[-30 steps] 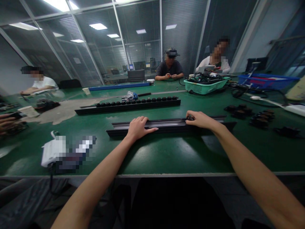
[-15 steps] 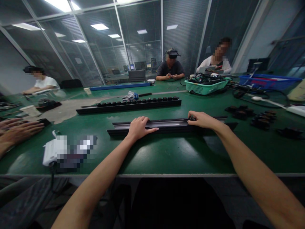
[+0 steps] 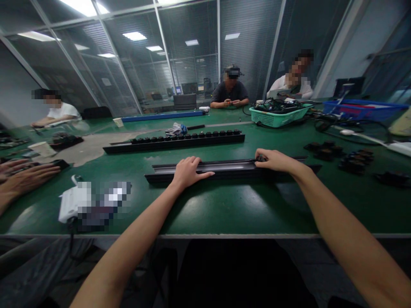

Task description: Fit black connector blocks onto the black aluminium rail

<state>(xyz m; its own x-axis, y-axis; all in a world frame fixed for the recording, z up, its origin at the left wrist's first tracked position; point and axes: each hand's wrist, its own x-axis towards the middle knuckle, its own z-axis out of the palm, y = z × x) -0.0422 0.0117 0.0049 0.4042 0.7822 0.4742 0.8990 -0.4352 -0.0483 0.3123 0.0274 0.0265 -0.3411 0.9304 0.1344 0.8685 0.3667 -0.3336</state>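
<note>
A long black channel-shaped rail (image 3: 224,167) with a shiny inner floor lies crosswise on the green table before me. My left hand (image 3: 189,170) is laid across its left half, fingers over the far edge and thumb stretched along the near side. Toward the rail's right end, my right hand (image 3: 274,161) pinches a small black part (image 3: 261,158) inside the channel. Fingers cover most of that part, so its shape is unclear. Farther back lies a second black rail (image 3: 180,143) with a row of black parts along it.
Loose black parts (image 3: 356,161) lie in groups at the right. A green basket (image 3: 276,117) of cables and a blue bin (image 3: 362,110) stand behind. At the left are a white adapter (image 3: 69,205) and another person's hands (image 3: 28,173). The table's front edge (image 3: 237,235) runs below my forearms.
My right hand has shifted slightly to the right along the rail with the small black part. My left hand stays in place on the rail.
</note>
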